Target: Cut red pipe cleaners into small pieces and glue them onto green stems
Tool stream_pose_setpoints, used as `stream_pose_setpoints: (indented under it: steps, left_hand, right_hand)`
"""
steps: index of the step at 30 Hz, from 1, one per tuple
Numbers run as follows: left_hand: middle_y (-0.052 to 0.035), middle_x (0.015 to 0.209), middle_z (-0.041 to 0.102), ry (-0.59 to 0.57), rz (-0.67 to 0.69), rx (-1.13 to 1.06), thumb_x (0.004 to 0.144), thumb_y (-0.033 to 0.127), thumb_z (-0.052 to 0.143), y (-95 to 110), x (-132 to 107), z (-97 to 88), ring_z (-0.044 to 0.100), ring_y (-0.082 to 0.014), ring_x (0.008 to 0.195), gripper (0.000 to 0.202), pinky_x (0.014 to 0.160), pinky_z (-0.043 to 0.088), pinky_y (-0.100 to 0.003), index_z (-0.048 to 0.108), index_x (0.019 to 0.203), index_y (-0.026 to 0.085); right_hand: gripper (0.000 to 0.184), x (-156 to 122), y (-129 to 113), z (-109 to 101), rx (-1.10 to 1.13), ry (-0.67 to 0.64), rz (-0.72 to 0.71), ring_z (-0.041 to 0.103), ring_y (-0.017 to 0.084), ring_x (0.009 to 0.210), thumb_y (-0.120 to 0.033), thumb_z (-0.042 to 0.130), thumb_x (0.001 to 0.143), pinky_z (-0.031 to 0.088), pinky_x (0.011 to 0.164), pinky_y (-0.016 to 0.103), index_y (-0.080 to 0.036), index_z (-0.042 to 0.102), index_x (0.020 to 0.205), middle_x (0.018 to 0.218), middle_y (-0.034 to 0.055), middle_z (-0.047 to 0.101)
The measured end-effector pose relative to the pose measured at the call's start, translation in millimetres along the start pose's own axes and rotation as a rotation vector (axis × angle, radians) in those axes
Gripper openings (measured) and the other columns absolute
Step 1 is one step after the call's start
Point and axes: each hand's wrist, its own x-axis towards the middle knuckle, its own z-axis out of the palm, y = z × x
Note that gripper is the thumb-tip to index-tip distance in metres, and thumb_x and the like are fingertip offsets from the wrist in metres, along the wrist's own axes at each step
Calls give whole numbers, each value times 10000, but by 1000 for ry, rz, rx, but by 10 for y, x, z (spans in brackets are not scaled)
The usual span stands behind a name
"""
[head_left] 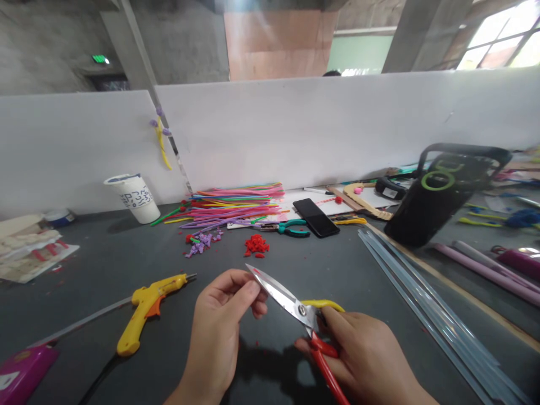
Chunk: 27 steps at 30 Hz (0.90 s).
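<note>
In my right hand [367, 354] is a pair of scissors [280, 295] with red handles, its blades pointing up and to the left, nearly together. My left hand [223, 320] is closed in a pinch by the blade tips; whatever lies between thumb and fingers is too small or hidden to make out. A bit of red shows at the blade near those fingertips. Behind my right hand a yellow curved piece [324, 304] is partly covered. Beyond the blades lie a pile of small red pieces [256, 245] and a pile of purple pieces [205, 243].
A yellow glue gun [152, 306] lies left. Coloured pipe cleaners [236, 208], teal-handled pliers [291, 228] and a phone [316, 217] lie at the back. Clear glue sticks [422, 309] and a black bottle [439, 197] are right; a white cup [137, 199] stands back left.
</note>
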Motion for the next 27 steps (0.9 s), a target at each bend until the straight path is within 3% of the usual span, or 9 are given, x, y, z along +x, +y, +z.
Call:
stream_pose_setpoints:
  steps: [5,9,12,15,19,27]
  left_hand:
    - [20,579,629,-56,-95,-16,684,187,663,15,21,26,536,-54,484,56,484,417,-145,628,667,147]
    - [2,568,623,-230,-299,2,685,191,666,-7,24,56,529,-56,464,82,465,398,-149,620,667,125]
    - [-8,539,613,-393,-488,13,699,177,651,-55,6,78,516,-53,431,86,441,379,-148,614,659,110]
    - [-18,536,607,-492,-604,24,706,170,640,-107,-18,84,510,-46,424,108,434,369,-142,614,632,96]
    - [-15,531,599,-553,-653,48,706,170,640,-139,-26,66,501,-41,410,95,422,362,-139,640,666,84]
    - [-43,568,625,-504,-601,103,755,274,593,-147,-43,87,534,-71,453,208,464,396,-174,631,653,96]
  right_hand:
    - [369,41,-7,-35,475,-261,298,357,83,419,-488,480,767,260,411,190,-194,400,559,464,-49,395]
    - [279,135,-23,-122,828,-299,511,347,72,429,-403,479,737,291,404,186,-182,431,574,507,-49,379]
    - [218,208,-28,-172,1029,-323,647,355,63,360,-384,492,709,288,356,184,-168,517,708,491,-55,449]
    - [207,261,-29,-194,1155,-378,640,380,65,340,-356,498,698,303,355,180,-165,543,763,447,-66,462]
    - [136,290,-44,-209,1150,-457,598,358,49,319,-300,504,677,273,325,161,-166,528,675,432,-69,455]
    - [100,265,-65,-196,1153,-449,604,360,44,353,-270,504,671,291,319,144,-171,490,658,491,-60,461]
